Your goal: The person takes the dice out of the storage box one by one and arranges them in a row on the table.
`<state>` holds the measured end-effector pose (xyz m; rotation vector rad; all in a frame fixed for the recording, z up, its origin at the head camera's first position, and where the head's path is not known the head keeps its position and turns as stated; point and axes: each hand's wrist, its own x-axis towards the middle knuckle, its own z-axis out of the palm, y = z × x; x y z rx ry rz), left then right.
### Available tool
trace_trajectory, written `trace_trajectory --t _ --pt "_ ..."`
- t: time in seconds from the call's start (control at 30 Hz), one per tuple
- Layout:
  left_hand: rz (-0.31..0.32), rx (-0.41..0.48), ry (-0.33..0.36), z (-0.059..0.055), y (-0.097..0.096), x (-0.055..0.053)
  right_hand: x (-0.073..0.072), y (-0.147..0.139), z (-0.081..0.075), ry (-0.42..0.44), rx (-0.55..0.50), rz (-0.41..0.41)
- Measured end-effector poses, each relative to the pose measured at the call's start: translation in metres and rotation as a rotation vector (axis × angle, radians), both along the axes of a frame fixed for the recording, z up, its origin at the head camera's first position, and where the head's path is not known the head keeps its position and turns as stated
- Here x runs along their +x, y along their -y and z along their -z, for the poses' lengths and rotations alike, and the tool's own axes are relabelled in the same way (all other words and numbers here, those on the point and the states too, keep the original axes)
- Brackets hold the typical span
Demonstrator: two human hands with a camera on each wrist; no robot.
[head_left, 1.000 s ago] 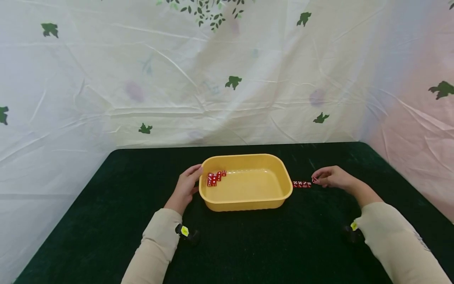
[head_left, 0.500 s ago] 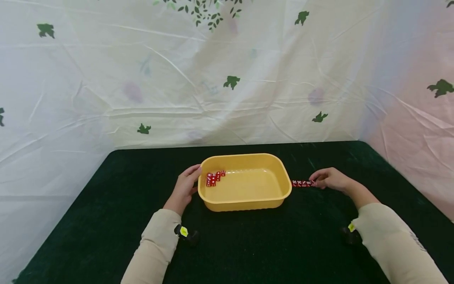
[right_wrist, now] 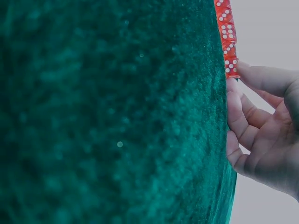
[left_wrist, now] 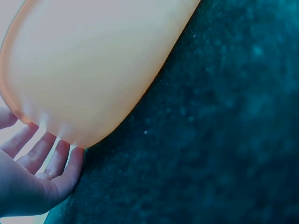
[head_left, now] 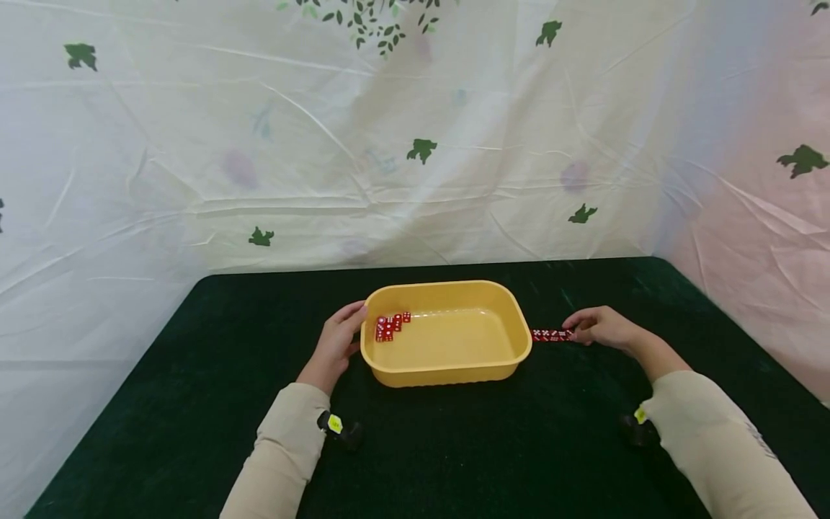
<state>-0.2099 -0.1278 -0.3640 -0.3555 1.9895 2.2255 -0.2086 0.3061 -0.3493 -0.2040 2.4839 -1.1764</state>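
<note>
A yellow plastic tub (head_left: pixel 447 377) stands mid-table in the head view, with several red dice (head_left: pixel 389 328) grouped at its left end. My left hand (head_left: pixel 333 346) is at the tub's left end. In the left wrist view its spread fingertips (left_wrist: pixel 60 154) touch the outer wall, and the thumb lies close to the rim. Right of the tub, a straight row of red dice (head_left: pixel 547 335) with white pips runs out from its wall. My right hand (head_left: pixel 603 326) pinches the outermost die (right_wrist: pixel 231 68) between thumb and fingers at the row's end.
A dark green velvety cloth (head_left: pixel 467 447) covers the table. Behind and at both sides hangs a pale patterned curtain (head_left: pixel 311 158). Each wrist carries a small black device with a yellow tag (head_left: pixel 334 423).
My right hand has moved slightly left and down, bringing its die to the right end of the row. The left hand keeps its place at the tub.
</note>
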Motion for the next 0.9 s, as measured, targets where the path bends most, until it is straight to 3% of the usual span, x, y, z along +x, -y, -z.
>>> trace_trajectory --t 0.47,0.9 --pt "-0.001 0.004 0.006 0.002 0.002 0.002 -0.003 -0.004 -0.014 0.057 0.047 0.015" --pt "0.011 0.005 -0.005 -0.003 0.002 0.002 -0.016 0.004 -0.049 -0.015 0.085 0.042"
